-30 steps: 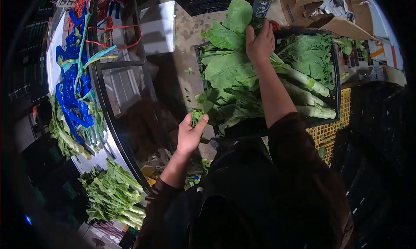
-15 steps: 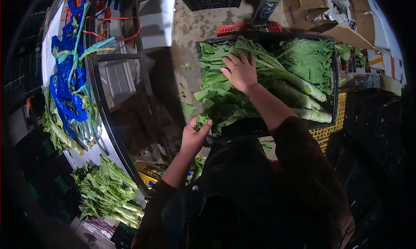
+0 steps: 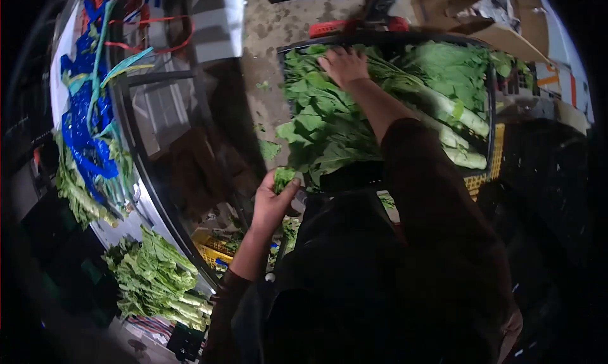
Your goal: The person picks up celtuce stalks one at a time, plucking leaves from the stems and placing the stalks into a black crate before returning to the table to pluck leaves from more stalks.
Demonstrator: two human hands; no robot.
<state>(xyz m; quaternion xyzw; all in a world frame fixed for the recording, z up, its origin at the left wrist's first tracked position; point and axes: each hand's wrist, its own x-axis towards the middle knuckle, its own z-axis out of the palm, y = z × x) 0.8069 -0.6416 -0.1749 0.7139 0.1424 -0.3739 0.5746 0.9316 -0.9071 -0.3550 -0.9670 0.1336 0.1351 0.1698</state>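
Note:
Celtuce (image 3: 465, 116), with pale stems to the right and broad green leaves to the left, lies in a black crate (image 3: 491, 104) before me. At the crate's far left, my right hand (image 3: 345, 66) rests on the leaves, its fingers apart and their tips partly hidden among the greenery. My left hand (image 3: 273, 196) is closed around a small wad of torn green leaf (image 3: 284, 178), just off the crate's near left corner.
On the metal-framed table (image 3: 145, 202) at left lie a celtuce bunch (image 3: 158, 272) and blue plastic strips (image 3: 85, 130). An open cardboard box (image 3: 529, 22) stands at back right. A yellow crate (image 3: 499, 155) sits under the black one. Leaf scraps (image 3: 269, 150) litter the floor.
My right hand has slid away from me over the leaves, toward the crate's far left edge. My left hand, still holding the torn leaf, has shifted slightly left. The view has moved a little.

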